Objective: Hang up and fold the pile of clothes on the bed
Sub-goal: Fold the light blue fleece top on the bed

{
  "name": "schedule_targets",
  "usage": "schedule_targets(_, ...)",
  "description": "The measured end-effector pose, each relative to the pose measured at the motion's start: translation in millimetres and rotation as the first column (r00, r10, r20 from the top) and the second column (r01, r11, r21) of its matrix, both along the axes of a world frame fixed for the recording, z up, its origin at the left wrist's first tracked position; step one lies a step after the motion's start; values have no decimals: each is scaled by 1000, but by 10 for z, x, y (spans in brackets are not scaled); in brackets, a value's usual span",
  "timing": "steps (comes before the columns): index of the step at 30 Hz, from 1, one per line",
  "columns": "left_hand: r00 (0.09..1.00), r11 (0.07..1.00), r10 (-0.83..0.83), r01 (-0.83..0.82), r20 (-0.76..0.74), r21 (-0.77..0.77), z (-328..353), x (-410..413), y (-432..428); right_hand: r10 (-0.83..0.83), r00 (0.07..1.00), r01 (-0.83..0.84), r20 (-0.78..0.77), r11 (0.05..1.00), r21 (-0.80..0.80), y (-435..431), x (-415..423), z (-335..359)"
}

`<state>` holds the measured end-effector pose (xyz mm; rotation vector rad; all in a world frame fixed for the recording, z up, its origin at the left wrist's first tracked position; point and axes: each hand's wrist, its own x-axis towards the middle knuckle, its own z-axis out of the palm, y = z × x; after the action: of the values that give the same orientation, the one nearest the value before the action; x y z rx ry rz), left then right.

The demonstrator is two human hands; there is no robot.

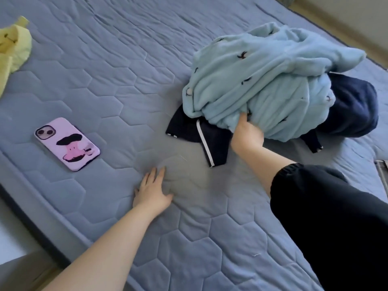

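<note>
Where the head view looks down on the bed, the pile of clothes lies in the upper right of the frame on the grey-blue quilted cover. Its top item is a light blue fleece garment, bunched and creased, with small dark motifs. Beneath it a dark garment with white trim protrudes at the lower left of the pile, and a navy garment shows at its right.

The right hand grips the lower edge of the fleece, thumb on top and fingers tucked under the fabric. The left hand rests flat on the cover at lower centre, fingers straight, holding nothing.

A pink-cased phone lies at centre left; a yellow garment is at upper left.
</note>
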<state>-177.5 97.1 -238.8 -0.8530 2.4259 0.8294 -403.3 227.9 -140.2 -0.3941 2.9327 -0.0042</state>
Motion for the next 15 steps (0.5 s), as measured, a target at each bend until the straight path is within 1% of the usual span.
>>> schedule_targets(1, 997, 998, 43, -40, -63, 52, -12, 3, -33, 4, 998, -4, 58, 1000, -3, -40, 28, -9)
schedule_targets(2, 985, 984, 125, -107, -121, 146, 10, 7, -68, 25, 992, -23, 128, 1000, -17, -84, 75, -1)
schedule_targets(3, 953, 937, 256, -204, -161, 284, 50, 20, -111, 56, 980, -47, 191, 998, -51, -124, 135, 32)
schedule_targets(4, 895, 839, 417, -310, -161, 448, 138, 47, -142, 95, 966, -70, 238, 991, -112, -152, 207, 91)
schedule_targets(5, 809, 695, 574, -402, -125, 596, 223, 93, -167, 132, 950, -80, 283, 979, -188, -169, 293, 175)
schedule_targets(6, 727, 558, 682, -454, -72, 695, 304, 155, -196, 172, 931, -80, 322, 957, -278, -184, 388, 276)
schedule_targets(7, 655, 444, 756, -489, -21, 751, 369, 225, -220, 217, 909, -75, 356, 925, -373, -210, 493, 405)
schedule_targets(9, 574, 265, 812, -522, 103, 811, 485, 410, -267, 327, 873, -77, 362, 825, -559, -339, 714, 779)
schedule_targets(10, 561, 227, 817, -522, 131, 822, 551, 504, -296, 383, 864, -89, 326, 754, -651, -434, 808, 1015)
schedule_targets(12, 550, 247, 824, -567, 138, 786, 671, 673, -369, 467, 850, -68, 245, 557, -828, -629, 937, 1493)
schedule_targets(13, 521, 168, 834, -553, 182, 816, 750, 737, -402, 491, 843, -38, 221, 464, -885, -708, 977, 1696)
schedule_targets(14, 518, 139, 833, -538, 195, 832, 896, 769, -425, 505, 837, -15, 212, 409, -912, -776, 1020, 1844)
schedule_targets(15, 516, 117, 836, -500, 186, 858, 1015, 755, -441, 516, 827, -8, 223, 408, -913, -832, 1082, 1940)
